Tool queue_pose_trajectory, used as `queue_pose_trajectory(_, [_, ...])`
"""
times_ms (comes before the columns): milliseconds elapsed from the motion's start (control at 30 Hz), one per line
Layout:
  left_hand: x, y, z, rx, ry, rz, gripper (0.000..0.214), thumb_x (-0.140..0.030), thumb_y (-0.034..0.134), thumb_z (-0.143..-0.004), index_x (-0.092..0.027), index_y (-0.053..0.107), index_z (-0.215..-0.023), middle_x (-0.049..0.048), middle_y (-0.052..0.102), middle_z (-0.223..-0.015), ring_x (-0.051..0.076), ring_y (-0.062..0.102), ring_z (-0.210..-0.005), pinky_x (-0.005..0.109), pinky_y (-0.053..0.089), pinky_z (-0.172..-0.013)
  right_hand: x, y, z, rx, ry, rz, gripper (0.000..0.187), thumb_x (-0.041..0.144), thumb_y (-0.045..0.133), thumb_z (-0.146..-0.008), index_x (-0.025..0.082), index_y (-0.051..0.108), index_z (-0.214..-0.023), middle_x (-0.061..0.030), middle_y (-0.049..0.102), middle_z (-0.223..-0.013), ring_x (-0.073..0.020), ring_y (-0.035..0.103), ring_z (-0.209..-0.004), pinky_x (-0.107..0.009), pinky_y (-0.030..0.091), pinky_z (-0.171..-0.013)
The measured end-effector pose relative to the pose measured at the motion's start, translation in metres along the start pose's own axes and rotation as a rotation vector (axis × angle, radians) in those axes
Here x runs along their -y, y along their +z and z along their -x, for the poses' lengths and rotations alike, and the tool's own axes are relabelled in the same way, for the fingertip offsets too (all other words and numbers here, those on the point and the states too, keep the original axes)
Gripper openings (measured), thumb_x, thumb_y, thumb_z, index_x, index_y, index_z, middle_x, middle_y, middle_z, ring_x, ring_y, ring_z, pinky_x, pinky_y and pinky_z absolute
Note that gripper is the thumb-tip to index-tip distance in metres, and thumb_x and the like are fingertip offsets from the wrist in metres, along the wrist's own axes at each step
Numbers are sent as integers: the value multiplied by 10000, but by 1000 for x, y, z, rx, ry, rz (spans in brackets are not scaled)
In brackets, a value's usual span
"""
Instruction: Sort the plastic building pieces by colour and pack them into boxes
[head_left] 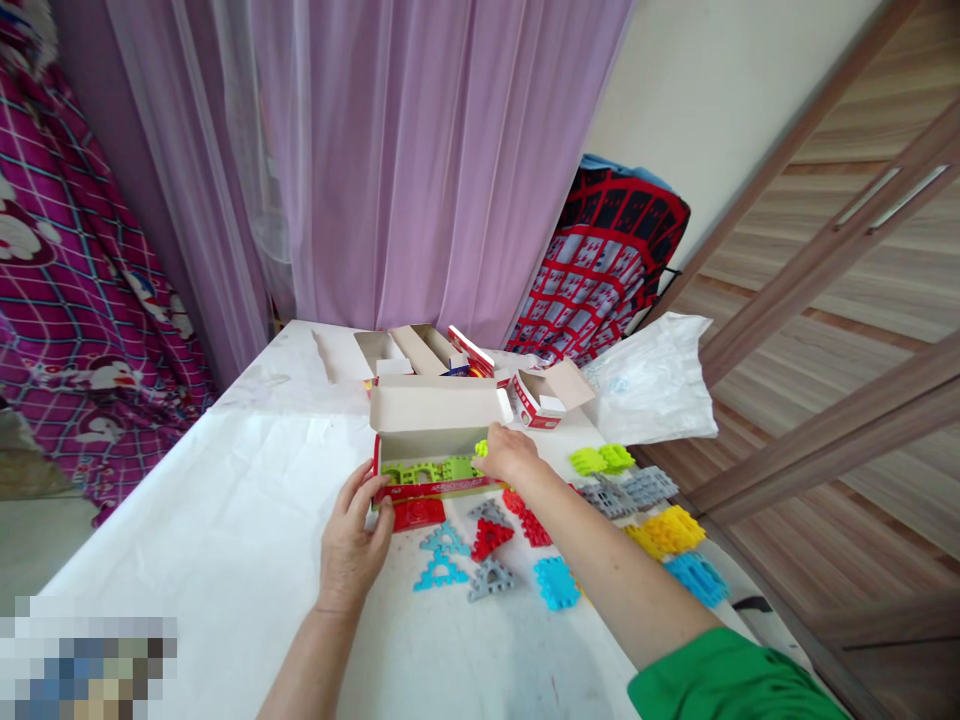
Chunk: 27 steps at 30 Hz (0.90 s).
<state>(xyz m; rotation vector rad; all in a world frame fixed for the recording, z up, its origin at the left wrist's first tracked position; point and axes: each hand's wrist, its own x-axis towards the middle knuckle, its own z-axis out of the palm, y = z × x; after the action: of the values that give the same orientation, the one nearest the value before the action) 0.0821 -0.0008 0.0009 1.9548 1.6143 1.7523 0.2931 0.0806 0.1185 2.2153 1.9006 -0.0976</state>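
An open red cardboard box with its pale lid raised lies on the table, and lime-green toy blocks line its inside. My left hand grips the box's left end, fingers at the corner and front. Over the right end of the box, my right hand pinches a yellow-green toy block. In front of the box lie a flat red piece, light blue triangular pieces, a red triangular piece, a grey triangular piece and a blue block.
Right of my forearm are lime blocks, grey blocks, yellow blocks and blue blocks. Opened boxes stand behind, with a small red-and-white box and a white plastic bag to the right.
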Motion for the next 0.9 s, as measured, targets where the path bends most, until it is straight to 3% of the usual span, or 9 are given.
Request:
queue_pose_trajectory(500, [1,0,2,4,-15,3,214,-227,525,-885,-225,614,-1080,92,599,-1282,210,634,-1117,366,561,-929,-10,-18,3,-22,-81,23,604,587,617,-789,140,588,-1194,-169,689,-1154,-287,645,-1085,-346,473,-889])
queue_pose_trajectory(900, [0,-1,0,15,2,-11,204,-225,520,-888,-220,611,-1071,96,604,-1271,206,632,-1112,352,561,-915,-5,-9,1,2,-59,64,620,594,671,-757,138,626,-1174,-181,686,-1158,-278,642,-1093,-322,483,-871])
